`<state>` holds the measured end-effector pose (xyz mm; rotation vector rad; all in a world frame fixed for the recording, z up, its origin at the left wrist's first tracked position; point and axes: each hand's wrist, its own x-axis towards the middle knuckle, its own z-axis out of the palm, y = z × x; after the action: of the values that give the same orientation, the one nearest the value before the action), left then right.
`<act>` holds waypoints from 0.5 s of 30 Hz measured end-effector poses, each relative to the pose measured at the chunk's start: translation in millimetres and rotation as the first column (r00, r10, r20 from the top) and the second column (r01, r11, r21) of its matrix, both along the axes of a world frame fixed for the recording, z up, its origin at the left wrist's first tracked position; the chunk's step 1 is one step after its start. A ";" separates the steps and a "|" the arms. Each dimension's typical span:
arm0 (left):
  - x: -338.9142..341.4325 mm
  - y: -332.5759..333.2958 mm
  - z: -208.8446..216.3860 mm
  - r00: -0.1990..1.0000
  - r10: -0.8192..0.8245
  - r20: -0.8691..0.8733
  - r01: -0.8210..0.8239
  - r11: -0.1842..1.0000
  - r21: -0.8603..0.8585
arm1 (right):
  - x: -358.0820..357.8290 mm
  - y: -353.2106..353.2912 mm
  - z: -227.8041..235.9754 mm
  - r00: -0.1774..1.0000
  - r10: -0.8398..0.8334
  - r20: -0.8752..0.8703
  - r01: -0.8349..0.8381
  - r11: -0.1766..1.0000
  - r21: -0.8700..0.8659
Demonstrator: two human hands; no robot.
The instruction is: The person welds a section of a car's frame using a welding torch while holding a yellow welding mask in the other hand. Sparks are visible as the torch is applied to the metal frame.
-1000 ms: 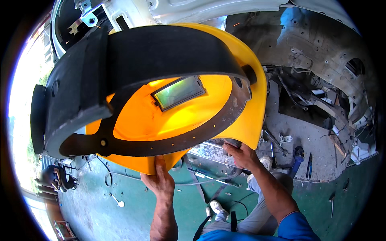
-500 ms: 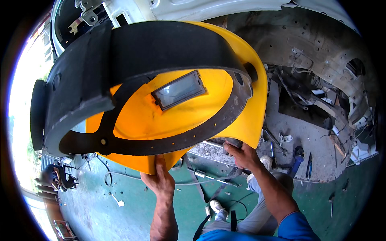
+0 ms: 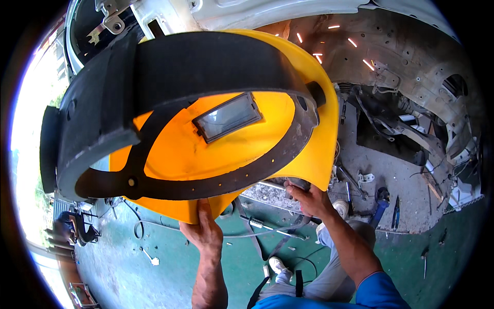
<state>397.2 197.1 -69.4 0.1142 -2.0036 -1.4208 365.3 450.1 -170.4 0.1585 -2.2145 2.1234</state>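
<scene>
A yellow welding mask (image 3: 175,162) fills the middle of the head view, its hollow inside facing me. A black headband (image 3: 216,62) arches across it, and a dark rectangular window (image 3: 228,117) is set in the shell. My left hand (image 3: 203,229) is closed on the mask's lower edge, fingers partly hidden behind it. Lower right of the mask, my right hand (image 3: 311,201) grips the dark handle of a welding torch (image 3: 298,183); its front end is hidden by the mask. Orange sparks (image 3: 352,43) fly beyond the mask's upper right edge.
Bare car body metal (image 3: 411,62) curves across the upper right, with a white panel (image 3: 231,13) above. Pliers (image 3: 395,212), a blue-handled tool (image 3: 381,206) and other tools lie at right. A hose (image 3: 247,235) crosses the green floor (image 3: 154,278). A chair (image 3: 80,226) stands at left.
Bright sparks have appeared behind the mask, against the car metal. The mask has shifted very slightly, its top a little lower. Both hands keep their grip.
</scene>
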 end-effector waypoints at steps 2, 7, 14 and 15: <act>1.3 0.3 1.1 1.000 0.016 -0.001 -0.016 1.000 -0.009 | 1.2 -0.1 -4.1 1.000 -0.015 -0.003 0.015 1.000 -0.011; 10.0 -11.3 -9.8 0.998 0.058 0.011 -0.059 0.998 0.037 | 3.0 7.5 -13.7 0.999 -0.042 -0.009 0.042 0.998 0.037; 37.6 -47.5 -43.4 0.987 0.148 0.056 -0.153 0.982 0.113 | 6.3 5.7 -6.9 0.999 -0.023 -0.025 0.025 0.996 0.089; 41.0 -51.3 -47.6 0.985 0.163 0.051 -0.168 0.978 0.123 | 6.6 5.5 -5.2 0.999 -0.030 -0.036 0.033 0.994 0.101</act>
<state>438.2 145.9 -116.9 0.3596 -1.8875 -1.4473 371.9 455.6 -175.6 0.1627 -2.2902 1.9785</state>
